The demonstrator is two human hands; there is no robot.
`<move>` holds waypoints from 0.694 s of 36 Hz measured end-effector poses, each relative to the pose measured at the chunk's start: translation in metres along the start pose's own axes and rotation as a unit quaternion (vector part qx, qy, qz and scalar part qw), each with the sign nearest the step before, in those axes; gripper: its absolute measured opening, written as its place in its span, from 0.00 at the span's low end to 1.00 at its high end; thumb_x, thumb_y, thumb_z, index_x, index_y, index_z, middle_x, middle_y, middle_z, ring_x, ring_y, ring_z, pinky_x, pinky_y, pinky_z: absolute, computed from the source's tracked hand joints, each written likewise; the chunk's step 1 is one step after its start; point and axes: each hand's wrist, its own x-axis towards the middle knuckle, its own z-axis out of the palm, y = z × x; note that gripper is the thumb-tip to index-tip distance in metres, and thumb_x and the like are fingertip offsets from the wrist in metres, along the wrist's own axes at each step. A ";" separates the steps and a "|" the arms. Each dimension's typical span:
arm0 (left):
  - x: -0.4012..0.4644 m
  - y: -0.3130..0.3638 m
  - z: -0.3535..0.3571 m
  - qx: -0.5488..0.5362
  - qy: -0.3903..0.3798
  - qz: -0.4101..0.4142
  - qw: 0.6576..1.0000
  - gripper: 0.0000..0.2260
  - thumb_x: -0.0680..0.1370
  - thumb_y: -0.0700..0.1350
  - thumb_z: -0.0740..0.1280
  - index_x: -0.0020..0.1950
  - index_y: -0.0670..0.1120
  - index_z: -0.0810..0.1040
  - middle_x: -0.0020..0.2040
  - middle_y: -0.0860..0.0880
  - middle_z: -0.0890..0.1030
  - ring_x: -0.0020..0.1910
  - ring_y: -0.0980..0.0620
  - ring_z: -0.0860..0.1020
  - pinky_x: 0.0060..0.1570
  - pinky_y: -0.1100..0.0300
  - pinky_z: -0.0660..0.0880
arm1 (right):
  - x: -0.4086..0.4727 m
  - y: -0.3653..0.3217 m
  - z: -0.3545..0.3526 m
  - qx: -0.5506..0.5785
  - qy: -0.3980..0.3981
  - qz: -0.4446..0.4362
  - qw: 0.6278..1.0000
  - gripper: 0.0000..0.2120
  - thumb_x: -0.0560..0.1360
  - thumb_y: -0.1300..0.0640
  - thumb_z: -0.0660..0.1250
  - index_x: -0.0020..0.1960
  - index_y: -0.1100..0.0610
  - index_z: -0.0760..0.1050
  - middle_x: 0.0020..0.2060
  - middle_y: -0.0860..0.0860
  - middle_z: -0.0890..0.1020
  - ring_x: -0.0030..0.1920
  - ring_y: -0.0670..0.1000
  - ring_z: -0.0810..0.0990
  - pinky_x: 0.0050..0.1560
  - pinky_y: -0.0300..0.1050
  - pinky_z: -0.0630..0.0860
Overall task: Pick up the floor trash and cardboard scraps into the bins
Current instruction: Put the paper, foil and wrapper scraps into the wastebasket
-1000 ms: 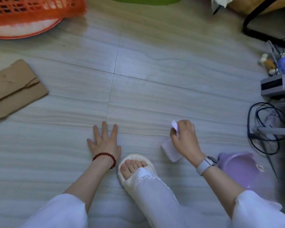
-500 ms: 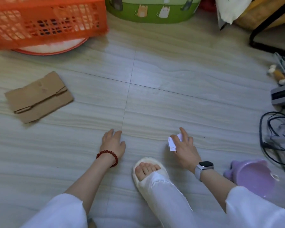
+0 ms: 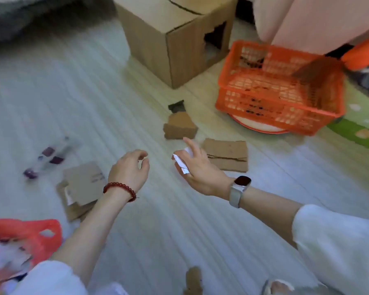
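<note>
paper scrap (image 3: 182, 163) sits pinched in the right hand (image 3: 197, 169), thumb and curled fingers closed on it while the forefinger points out toward the cardboard. left hand (image 3: 130, 170) hovers over the floor (image 3: 200, 231), half curled and holding nothing that i can see. cardboard scraps lie all about: one (image 3: 227, 154) just beyond the right hand, a torn one (image 3: 179, 126) further on, a stack (image 3: 81, 188) by the left wrist. orange basket (image 3: 279, 90) stands well off to the right, and a red bin (image 3: 24, 237) with paper in it is down by the left elbow.

my judgement: the scrap wants binning first. keep the pinch firm, since thin paper slips and flutters, and carry it right over a rim before letting go (the red bin looks nearer, though the view is blurred). the free left hand could take the stack meanwhile, sliding fingers under an edge, as flat board hugs the floor.
</note>
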 end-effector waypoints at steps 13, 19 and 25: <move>-0.161 -0.278 -0.166 0.040 0.214 -0.319 0.922 0.12 0.76 0.40 0.63 0.59 0.43 0.77 0.61 0.39 0.75 0.61 0.37 0.70 0.62 0.44 0.68 | 0.058 -0.294 0.150 -0.074 -0.186 -0.298 0.933 0.25 0.75 0.52 0.60 0.71 0.51 0.58 0.75 0.57 0.42 0.67 0.63 0.59 0.60 0.60 0.66; -0.214 -0.329 -0.149 -0.053 0.119 -0.400 0.907 0.23 0.79 0.46 0.59 0.74 0.49 0.60 0.73 0.42 0.62 0.70 0.40 0.62 0.68 0.45 0.62 | 0.060 -0.317 0.221 -0.285 -0.291 -0.330 0.851 0.39 0.76 0.55 0.63 0.75 0.43 0.40 0.76 0.55 0.42 0.75 0.60 0.42 0.68 0.73 0.48; -0.198 -0.317 -0.159 -0.064 0.172 -0.399 0.899 0.19 0.78 0.44 0.60 0.68 0.45 0.68 0.70 0.42 0.66 0.67 0.38 0.65 0.66 0.45 0.63 | 0.076 -0.311 0.200 -0.190 -0.258 -0.324 0.890 0.23 0.78 0.58 0.57 0.73 0.54 0.61 0.73 0.55 0.62 0.74 0.55 0.58 0.71 0.54 0.61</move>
